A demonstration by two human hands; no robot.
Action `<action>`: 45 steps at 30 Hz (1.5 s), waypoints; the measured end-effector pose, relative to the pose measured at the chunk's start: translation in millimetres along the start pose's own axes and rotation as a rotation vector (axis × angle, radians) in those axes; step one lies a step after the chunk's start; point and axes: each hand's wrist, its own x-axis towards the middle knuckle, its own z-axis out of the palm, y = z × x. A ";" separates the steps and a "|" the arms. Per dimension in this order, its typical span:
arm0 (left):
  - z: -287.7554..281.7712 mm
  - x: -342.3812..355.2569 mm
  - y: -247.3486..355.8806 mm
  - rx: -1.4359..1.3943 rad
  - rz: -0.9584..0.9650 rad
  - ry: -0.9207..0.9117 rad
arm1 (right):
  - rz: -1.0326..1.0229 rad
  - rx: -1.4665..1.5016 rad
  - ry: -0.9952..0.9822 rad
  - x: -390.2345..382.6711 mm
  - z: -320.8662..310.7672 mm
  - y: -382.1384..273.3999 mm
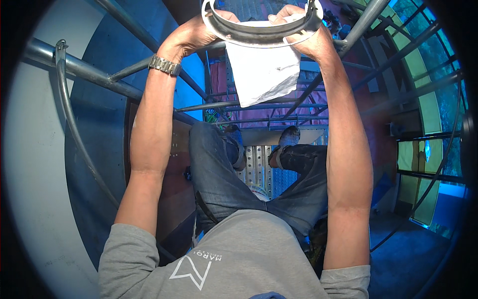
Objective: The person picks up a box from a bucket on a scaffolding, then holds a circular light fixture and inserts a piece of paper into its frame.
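Overhead, left hand (pixel 191 36), right hand (pixel 303 35) gripping metal ring (pixel 259 36), crumpled white cloth (pixel 261 74)

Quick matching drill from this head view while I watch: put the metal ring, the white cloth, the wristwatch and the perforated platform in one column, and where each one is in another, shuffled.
Things:
1. metal ring
2. white cloth
3. wristwatch
4. perforated platform

Places:
A. under the shoes, far below
B. on the left wrist
C. held by the left hand and the right hand
D. hanging from the ring, under the right hand

Pairs: 1-C, 2-D, 3-B, 4-A
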 end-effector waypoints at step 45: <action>-8.9 1.2 -9.0 -0.194 -0.074 0.014 | -0.297 0.462 -0.322 12.1 -10.9 25.2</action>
